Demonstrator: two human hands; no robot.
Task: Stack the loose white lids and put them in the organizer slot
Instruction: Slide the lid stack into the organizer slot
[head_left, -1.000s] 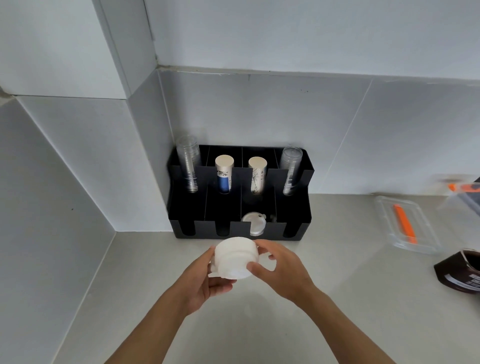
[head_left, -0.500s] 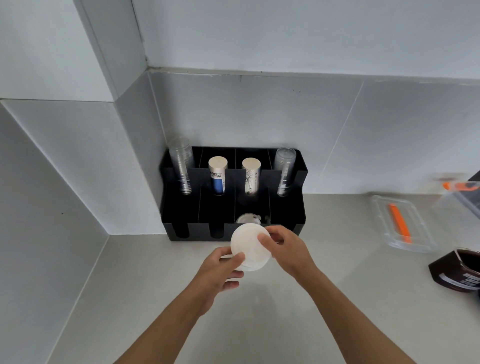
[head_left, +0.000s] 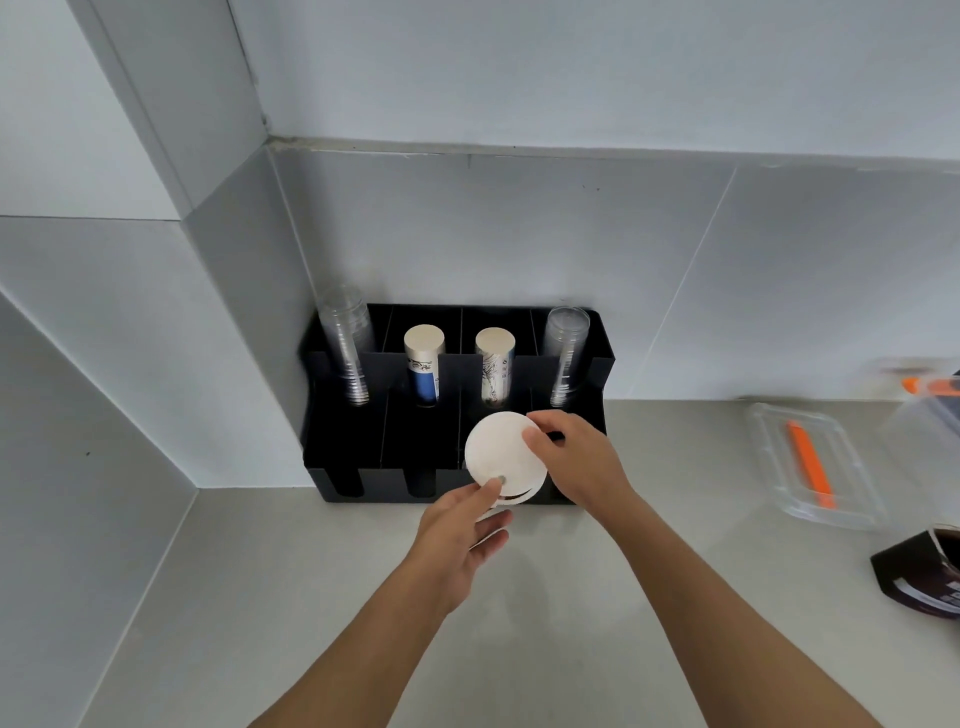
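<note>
A stack of white lids (head_left: 503, 454) is held on edge, its flat round face toward me, over the front row of the black organizer (head_left: 363, 447). It sits at the third front slot from the left. My left hand (head_left: 462, 530) grips the stack from below with the thumb on its face. My right hand (head_left: 576, 460) holds its upper right rim. The slot's inside is hidden behind the stack.
The organizer's back row holds two stacks of clear cups (head_left: 348, 348) and two paper cup stacks (head_left: 423, 364). A clear container with an orange tool (head_left: 810, 467) lies on the counter at right. A dark brown package (head_left: 924, 571) sits at the right edge.
Both hands carried the lid stack forward from above the counter to the organizer's front slot, tipping it so its face points toward me.
</note>
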